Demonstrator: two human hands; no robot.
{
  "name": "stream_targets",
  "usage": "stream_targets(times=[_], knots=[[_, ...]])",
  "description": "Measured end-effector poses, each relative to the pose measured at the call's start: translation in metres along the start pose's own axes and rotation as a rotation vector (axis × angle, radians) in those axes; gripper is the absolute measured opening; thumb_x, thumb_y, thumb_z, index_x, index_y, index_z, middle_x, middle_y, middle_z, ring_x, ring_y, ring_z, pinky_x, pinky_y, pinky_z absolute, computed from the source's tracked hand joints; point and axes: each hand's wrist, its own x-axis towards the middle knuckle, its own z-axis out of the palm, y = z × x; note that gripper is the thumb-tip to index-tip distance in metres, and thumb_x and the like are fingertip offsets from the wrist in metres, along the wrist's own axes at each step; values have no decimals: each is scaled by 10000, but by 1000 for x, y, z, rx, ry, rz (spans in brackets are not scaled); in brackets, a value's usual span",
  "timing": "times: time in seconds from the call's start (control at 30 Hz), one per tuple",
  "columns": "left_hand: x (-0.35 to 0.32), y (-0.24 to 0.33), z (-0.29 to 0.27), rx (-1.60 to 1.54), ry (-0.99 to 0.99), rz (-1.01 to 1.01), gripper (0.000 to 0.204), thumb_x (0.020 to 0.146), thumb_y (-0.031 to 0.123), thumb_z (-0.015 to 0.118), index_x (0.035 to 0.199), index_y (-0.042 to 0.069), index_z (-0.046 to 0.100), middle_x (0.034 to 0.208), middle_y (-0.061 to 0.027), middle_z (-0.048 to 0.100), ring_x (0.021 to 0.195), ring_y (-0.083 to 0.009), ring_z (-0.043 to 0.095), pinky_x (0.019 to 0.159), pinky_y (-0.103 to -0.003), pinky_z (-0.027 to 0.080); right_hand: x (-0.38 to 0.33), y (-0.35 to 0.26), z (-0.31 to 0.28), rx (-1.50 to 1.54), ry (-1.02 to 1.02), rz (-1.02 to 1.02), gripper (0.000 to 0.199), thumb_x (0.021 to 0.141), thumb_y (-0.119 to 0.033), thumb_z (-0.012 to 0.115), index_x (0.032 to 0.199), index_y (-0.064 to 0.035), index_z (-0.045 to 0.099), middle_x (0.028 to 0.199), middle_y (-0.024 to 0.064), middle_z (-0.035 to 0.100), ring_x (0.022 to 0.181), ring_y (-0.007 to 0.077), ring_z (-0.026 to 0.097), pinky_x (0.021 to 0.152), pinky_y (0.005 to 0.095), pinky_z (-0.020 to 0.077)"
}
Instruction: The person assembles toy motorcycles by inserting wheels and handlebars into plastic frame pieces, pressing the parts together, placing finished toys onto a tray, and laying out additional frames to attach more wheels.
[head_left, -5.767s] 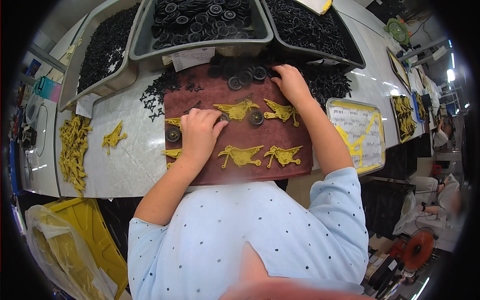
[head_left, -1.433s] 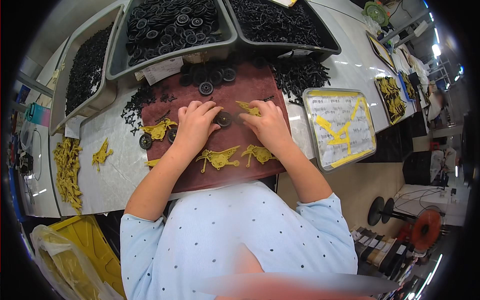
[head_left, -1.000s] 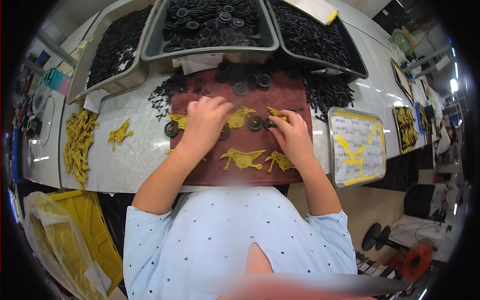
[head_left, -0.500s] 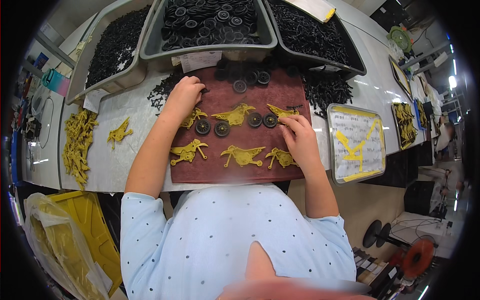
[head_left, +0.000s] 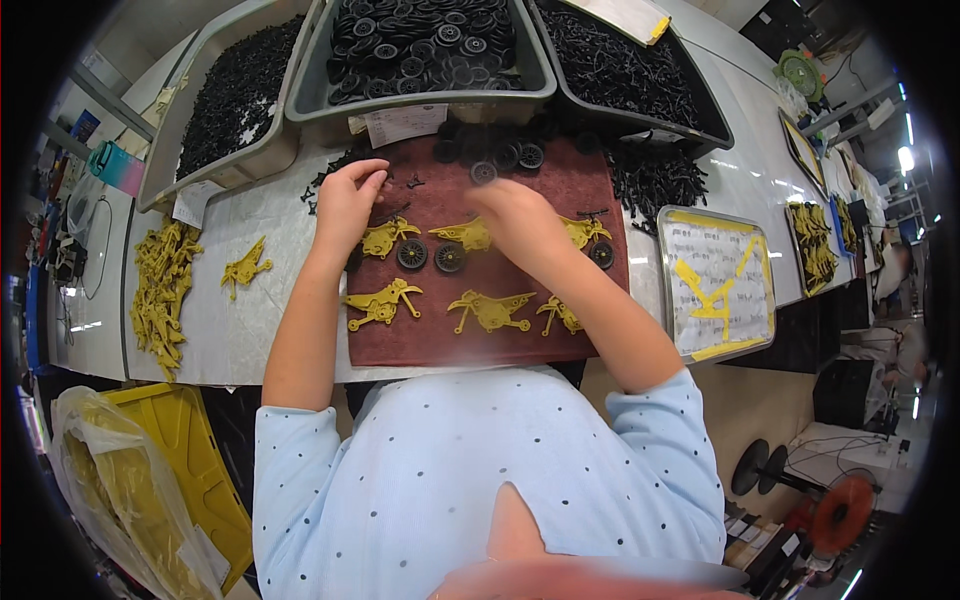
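Observation:
Yellow toy motorbike bodies lie in two rows on a dark red cloth [head_left: 440,345]. My left hand [head_left: 350,200] is at the cloth's upper left, fingertips pressed together; what they hold, if anything, is hidden. Beside it lies a small black part [head_left: 415,182]. Below is a yellow body [head_left: 385,238] with a black handlebar piece and a black wheel [head_left: 411,254]. My right hand [head_left: 510,220], smeared by motion, reaches over the middle upper body [head_left: 462,234], below loose black wheels [head_left: 530,155]. The right upper body [head_left: 580,233] carries a black handlebar [head_left: 592,213], with a wheel [head_left: 601,254] at its end.
Grey bins of small black parts [head_left: 225,100], wheels [head_left: 420,45] and black pieces [head_left: 620,75] stand along the back. Yellow bodies are piled [head_left: 160,290] at left, with a single one [head_left: 246,267] beside them. A metal tray [head_left: 718,280] with yellow tape lies at right.
My right hand has left the right upper body and swung leftward over the middle one. My left hand has drawn slightly back, and a small black part now shows on the cloth beside it.

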Motion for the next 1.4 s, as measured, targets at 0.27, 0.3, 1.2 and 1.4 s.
stream_targets(times=[0.27, 0.3, 1.2, 1.4], knots=[[-39, 9, 3, -297, -52, -21, 157, 921, 56, 598, 1044, -20, 659, 876, -53, 680, 772, -94, 642, 700, -217, 511, 75, 9, 71, -213, -225, -101, 209, 826, -77, 545, 971, -41, 691, 1004, 138, 638, 975, 319, 609, 832, 404, 513], [-44, 12, 2, -332, -58, -10, 145, 921, 54, 597, 1030, -18, 659, 875, -54, 676, 781, -91, 635, 709, -217, 504, 74, 7, 70, -252, -259, -87, 206, 818, -70, 554, 965, -39, 694, 993, 144, 637, 973, 324, 608, 829, 403, 513], [-6, 43, 180, 607, -477, 672, 124, 759, 129, 659, 782, 9, 681, 874, -160, 626, 854, -343, 648, 731, -423, 544, -116, 33, -22, -145, 399, 526, 59, 799, -39, 692, 831, 0, 661, 724, 104, 593, 592, 190, 586, 564, 309, 483], [-4, 40, 180, 546, -467, 660, 148, 792, 165, 680, 755, 25, 710, 760, -140, 607, 770, -320, 628, 718, -406, 516, -113, 34, -16, -178, 409, 537, 55, 791, -29, 684, 815, 0, 644, 709, 112, 571, 577, 207, 565, 554, 326, 474]])
